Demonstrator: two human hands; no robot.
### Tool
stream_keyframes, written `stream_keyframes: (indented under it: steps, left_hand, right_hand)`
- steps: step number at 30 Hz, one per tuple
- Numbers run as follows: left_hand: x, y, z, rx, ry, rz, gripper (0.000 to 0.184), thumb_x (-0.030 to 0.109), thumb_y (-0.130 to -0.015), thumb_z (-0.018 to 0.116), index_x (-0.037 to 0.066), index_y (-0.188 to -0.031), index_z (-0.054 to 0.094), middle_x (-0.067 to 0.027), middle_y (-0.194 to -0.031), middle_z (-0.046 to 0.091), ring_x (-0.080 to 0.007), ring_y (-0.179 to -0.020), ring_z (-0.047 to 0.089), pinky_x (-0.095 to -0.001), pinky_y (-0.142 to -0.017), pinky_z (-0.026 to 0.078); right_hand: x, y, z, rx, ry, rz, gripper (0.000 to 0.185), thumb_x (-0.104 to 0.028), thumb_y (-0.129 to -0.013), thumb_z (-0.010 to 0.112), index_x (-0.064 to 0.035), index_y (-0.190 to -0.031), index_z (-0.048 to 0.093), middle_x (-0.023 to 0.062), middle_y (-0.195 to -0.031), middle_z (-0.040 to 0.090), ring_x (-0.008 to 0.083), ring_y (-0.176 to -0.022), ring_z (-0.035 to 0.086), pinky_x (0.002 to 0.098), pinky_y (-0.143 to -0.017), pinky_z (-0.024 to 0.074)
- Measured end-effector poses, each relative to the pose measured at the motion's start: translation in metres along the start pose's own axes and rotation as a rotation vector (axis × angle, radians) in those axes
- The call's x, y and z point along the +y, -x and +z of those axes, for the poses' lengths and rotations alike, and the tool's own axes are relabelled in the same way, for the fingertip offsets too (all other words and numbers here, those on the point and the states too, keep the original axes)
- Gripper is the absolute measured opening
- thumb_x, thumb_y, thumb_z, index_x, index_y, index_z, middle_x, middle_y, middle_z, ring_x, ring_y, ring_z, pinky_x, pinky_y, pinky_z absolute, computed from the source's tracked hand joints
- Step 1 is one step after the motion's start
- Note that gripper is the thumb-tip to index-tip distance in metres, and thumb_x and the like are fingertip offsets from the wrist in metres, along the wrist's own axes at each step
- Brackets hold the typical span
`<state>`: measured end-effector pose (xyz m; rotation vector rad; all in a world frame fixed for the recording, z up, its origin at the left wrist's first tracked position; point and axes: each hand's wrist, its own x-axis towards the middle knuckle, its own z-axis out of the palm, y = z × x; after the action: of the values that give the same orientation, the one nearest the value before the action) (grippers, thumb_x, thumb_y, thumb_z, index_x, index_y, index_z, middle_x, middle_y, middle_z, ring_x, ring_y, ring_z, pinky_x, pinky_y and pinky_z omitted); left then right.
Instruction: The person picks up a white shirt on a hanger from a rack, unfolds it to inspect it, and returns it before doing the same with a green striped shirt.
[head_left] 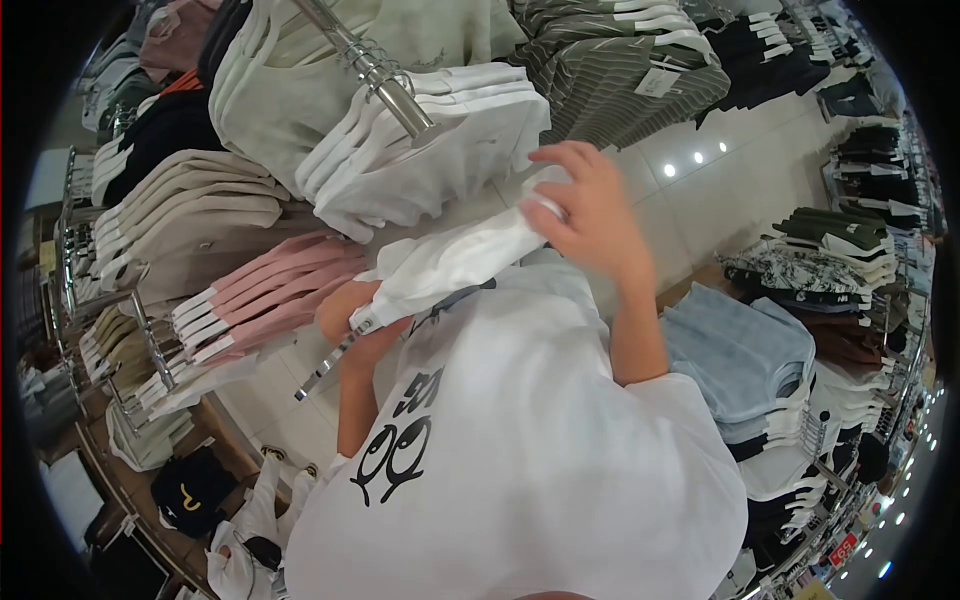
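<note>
1. A white garment [455, 262] is spanning both hands, just off centre toward 11 o'clock.
2. The left hand [340, 314] is gripping its 8 o'clock end.
3. The right hand [588, 212] is holding its 2 o'clock end between thumb and fingers.
4. White shirts [440, 150] are hanging at its 12 o'clock, pink shirts [275, 290] at 9.
</note>
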<state>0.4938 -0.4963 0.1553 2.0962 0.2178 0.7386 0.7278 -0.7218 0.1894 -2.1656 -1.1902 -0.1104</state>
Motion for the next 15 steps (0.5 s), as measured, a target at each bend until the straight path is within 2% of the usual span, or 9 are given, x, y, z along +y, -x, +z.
stream_keyframes:
  steps: [2,6,7,8,10,11,12,14,15]
  left_hand:
    - [0.002,0.001,0.002,0.012,-0.028,0.025,0.031,0.011,-0.058,0.087,0.003,-0.085,0.074,-0.0070,-0.073,0.070,-0.0202,-0.061,0.065,-0.0303,-0.058,0.048]
    - [0.005,0.002,0.004,0.047,-0.041,0.019,0.031,0.011,-0.059,0.088,0.002,-0.084,0.073,-0.0070,-0.073,0.070,-0.0213,-0.061,0.065,-0.0308,-0.058,0.048]
    - [0.006,0.002,0.004,0.061,-0.056,0.033,0.030,0.011,-0.059,0.088,0.002,-0.084,0.073,-0.0070,-0.073,0.069,-0.0216,-0.061,0.065,-0.0309,-0.057,0.048]
    - [0.007,0.002,0.003,0.062,-0.055,0.036,0.030,0.011,-0.059,0.088,0.002,-0.084,0.073,-0.0070,-0.073,0.069,-0.0216,-0.061,0.065,-0.0309,-0.057,0.048]
    - [0.009,0.003,-0.002,0.022,-0.085,0.028,0.035,0.019,-0.062,0.088,-0.001,-0.087,0.073,-0.0102,-0.077,0.072,-0.0226,-0.065,0.070,-0.0318,-0.062,0.052]
    - [0.007,0.004,-0.003,0.025,-0.083,0.032,0.035,0.019,-0.062,0.088,-0.001,-0.087,0.073,-0.0102,-0.077,0.072,-0.0226,-0.065,0.070,-0.0318,-0.062,0.052]
    - [0.005,0.007,-0.003,0.062,-0.090,0.054,0.035,0.019,-0.063,0.088,-0.001,-0.088,0.073,-0.0101,-0.077,0.072,-0.0230,-0.066,0.070,-0.0319,-0.063,0.053]
    - [0.004,0.010,-0.004,0.109,-0.096,0.075,0.035,0.019,-0.064,0.088,-0.001,-0.089,0.073,-0.0100,-0.078,0.072,-0.0234,-0.067,0.070,-0.0320,-0.065,0.053]
    - [0.004,0.012,-0.005,0.126,-0.087,0.067,0.036,0.020,-0.065,0.088,-0.001,-0.090,0.073,-0.0101,-0.079,0.073,-0.0233,-0.068,0.071,-0.0322,-0.066,0.053]
  right_hand:
    - [-0.017,-0.002,0.008,-0.011,-0.083,-0.090,0.022,-0.027,-0.086,0.068,-0.0066,-0.077,0.067,0.0053,-0.086,0.067,0.0253,-0.084,0.060,0.0426,-0.081,0.0428]
    - [-0.049,0.004,0.019,-0.109,-0.074,-0.033,0.011,-0.018,-0.086,0.066,-0.0079,-0.083,0.067,0.0039,-0.087,0.066,0.0259,-0.086,0.059,0.0398,-0.080,0.0426]
    - [-0.054,0.005,0.024,-0.084,-0.109,-0.068,0.006,-0.011,-0.084,0.067,-0.0067,-0.088,0.067,0.0058,-0.096,0.067,0.0273,-0.092,0.061,0.0398,-0.086,0.0433]
    - [-0.055,0.007,0.027,-0.060,-0.144,-0.104,0.009,-0.005,-0.082,0.067,-0.0055,-0.092,0.067,0.0077,-0.104,0.069,0.0287,-0.097,0.064,0.0399,-0.091,0.0439]
    - [-0.050,0.010,0.031,0.057,-0.276,-0.142,0.016,-0.005,-0.081,0.069,-0.0053,-0.097,0.068,0.0095,-0.106,0.067,0.0299,-0.102,0.061,0.0399,-0.094,0.0439]
    - [-0.047,0.010,0.031,0.171,-0.409,-0.181,0.023,-0.005,-0.080,0.071,-0.0052,-0.103,0.069,0.0113,-0.109,0.065,0.0311,-0.107,0.059,0.0399,-0.096,0.0440]
    - [-0.043,0.010,0.029,0.172,-0.407,-0.185,0.023,-0.005,-0.080,0.071,-0.0052,-0.103,0.069,0.0113,-0.109,0.065,0.0311,-0.107,0.059,0.0399,-0.096,0.0440]
    - [-0.032,0.009,0.023,0.578,-0.008,-0.041,0.034,-0.009,-0.079,0.074,-0.0034,-0.112,0.067,0.0153,-0.122,0.061,0.0387,-0.120,0.051,0.0460,-0.103,0.0412]
    - [-0.036,0.005,0.016,0.493,0.079,0.019,0.042,-0.017,-0.082,0.075,-0.0041,-0.120,0.063,0.0179,-0.130,0.056,0.0431,-0.125,0.046,0.0505,-0.102,0.0402]
